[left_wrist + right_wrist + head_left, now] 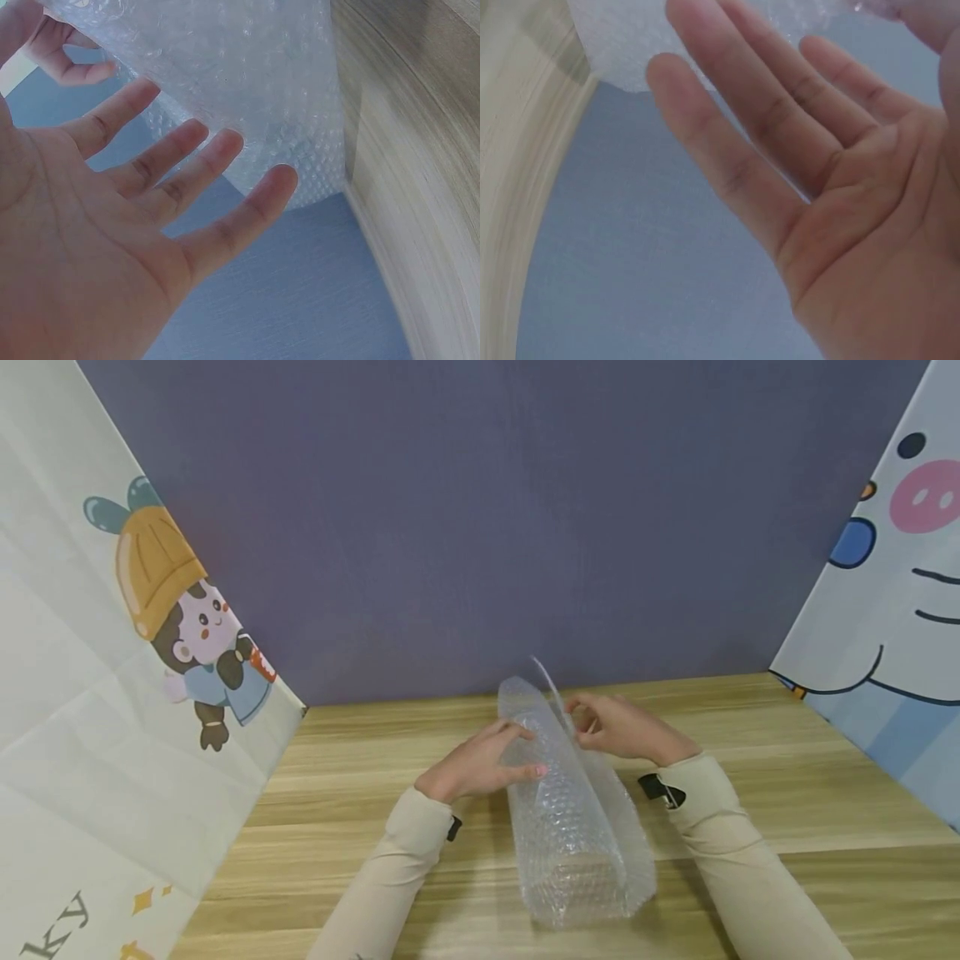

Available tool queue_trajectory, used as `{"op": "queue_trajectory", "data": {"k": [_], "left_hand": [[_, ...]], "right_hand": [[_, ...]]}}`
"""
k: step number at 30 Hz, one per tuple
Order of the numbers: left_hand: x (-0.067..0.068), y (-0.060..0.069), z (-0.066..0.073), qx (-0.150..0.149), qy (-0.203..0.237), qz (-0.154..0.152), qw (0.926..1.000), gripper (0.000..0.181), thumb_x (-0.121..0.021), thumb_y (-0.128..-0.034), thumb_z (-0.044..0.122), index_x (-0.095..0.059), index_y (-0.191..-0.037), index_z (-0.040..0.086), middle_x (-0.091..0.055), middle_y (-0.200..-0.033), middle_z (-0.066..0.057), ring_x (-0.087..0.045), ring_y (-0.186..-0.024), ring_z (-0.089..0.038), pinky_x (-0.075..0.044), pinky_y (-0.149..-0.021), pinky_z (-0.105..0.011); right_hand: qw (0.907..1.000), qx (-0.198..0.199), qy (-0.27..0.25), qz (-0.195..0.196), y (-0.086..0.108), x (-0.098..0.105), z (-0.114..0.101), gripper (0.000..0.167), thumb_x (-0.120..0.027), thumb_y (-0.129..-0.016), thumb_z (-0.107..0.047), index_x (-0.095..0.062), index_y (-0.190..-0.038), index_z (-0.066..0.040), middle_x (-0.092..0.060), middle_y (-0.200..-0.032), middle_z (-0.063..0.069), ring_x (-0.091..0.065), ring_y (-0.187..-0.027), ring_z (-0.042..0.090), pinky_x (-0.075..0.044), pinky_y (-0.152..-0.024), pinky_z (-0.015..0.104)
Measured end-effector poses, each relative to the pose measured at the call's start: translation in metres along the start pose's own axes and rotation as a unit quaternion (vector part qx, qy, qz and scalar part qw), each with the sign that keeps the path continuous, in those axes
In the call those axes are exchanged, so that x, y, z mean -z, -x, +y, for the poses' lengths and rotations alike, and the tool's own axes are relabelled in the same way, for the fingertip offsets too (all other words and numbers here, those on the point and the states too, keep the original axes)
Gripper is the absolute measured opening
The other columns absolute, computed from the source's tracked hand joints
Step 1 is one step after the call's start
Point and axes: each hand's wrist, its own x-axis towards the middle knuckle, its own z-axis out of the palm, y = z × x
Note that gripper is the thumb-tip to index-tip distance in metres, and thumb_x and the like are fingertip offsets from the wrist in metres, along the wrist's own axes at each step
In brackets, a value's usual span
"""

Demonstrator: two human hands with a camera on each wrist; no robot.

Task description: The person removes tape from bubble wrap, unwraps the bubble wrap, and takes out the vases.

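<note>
A clear sheet of bubble wrap (558, 810) lies lengthwise on the wooden table, folded over into a loose roll with one long edge standing up. Whether anything is inside is hard to tell; a tan tone shows through its near end. On the roll's left side rests my left hand (487, 764), fingers extended and spread; the left wrist view shows the fingertips (283, 180) against the bubble wrap (247, 82). At the raised right edge, my right hand (618, 727) pinches the film between thumb and forefinger. In the right wrist view its other fingers (735, 172) stretch out loosely.
The wood-grain table (750, 777) spreads to both sides of the wrap. A dark blue-grey panel (525, 527) rises behind it. White printed sheets with cartoon figures, a capped child (202, 618) and a pink snout (926, 497), flank left and right.
</note>
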Motion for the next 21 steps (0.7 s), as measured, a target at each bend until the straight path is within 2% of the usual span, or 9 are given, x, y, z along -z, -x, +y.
{"op": "queue_trajectory", "data": {"k": [4,7,10,14,21], "left_hand": [[0.000,0.000,0.000,0.000,0.003,-0.002,1.0000,0.072,-0.057,-0.0930,0.070,-0.052,-0.147,0.021,-0.045,-0.156,-0.003,-0.044,-0.145,-0.025,-0.043,-0.117,-0.048],[0.001,0.000,0.001,0.002,0.005,-0.003,1.0000,0.072,-0.057,-0.0931,0.069,-0.052,-0.147,0.021,-0.045,-0.156,-0.003,-0.044,-0.145,-0.025,-0.043,-0.117,-0.049],[0.000,0.000,0.000,0.001,0.003,-0.002,1.0000,0.072,-0.058,-0.0935,0.068,-0.052,-0.147,0.021,-0.045,-0.155,-0.002,-0.044,-0.144,-0.024,-0.043,-0.117,-0.048],[0.000,-0.001,0.001,-0.002,0.002,0.000,1.0000,0.072,-0.059,-0.0936,0.066,-0.049,-0.149,0.020,-0.046,-0.156,-0.003,-0.044,-0.145,-0.024,-0.042,-0.118,-0.047],[-0.001,-0.002,0.001,0.001,0.006,-0.005,1.0000,0.077,-0.058,-0.0933,0.068,-0.045,-0.153,0.021,-0.041,-0.161,-0.003,-0.038,-0.150,-0.025,-0.039,-0.120,-0.049]], "right_hand": [[0.9999,-0.004,0.006,-0.009,0.003,0.005,0.003,0.061,-0.067,-0.091,-0.009,-0.047,-0.149,-0.009,-0.077,-0.105,0.012,-0.073,-0.095,0.024,-0.062,-0.079,0.040],[0.9998,-0.005,0.007,-0.019,0.005,0.009,0.004,0.066,-0.066,-0.091,-0.009,-0.044,-0.153,-0.013,-0.075,-0.107,0.013,-0.072,-0.098,0.025,-0.061,-0.079,0.040],[0.9995,0.005,0.003,-0.030,0.007,0.012,0.006,0.057,-0.063,-0.092,-0.006,-0.051,-0.148,-0.009,-0.073,-0.101,0.010,-0.070,-0.092,0.022,-0.059,-0.077,0.038],[0.9990,0.011,0.005,-0.043,0.009,0.015,0.008,0.041,-0.060,-0.092,-0.006,-0.063,-0.133,-0.004,-0.072,-0.097,0.010,-0.068,-0.084,0.017,-0.057,-0.074,0.037],[0.9985,-0.017,0.010,-0.051,0.013,0.018,0.013,0.036,-0.066,-0.094,-0.019,-0.067,-0.128,-0.006,-0.074,-0.107,0.010,-0.070,-0.095,0.020,-0.059,-0.080,0.040]]}}
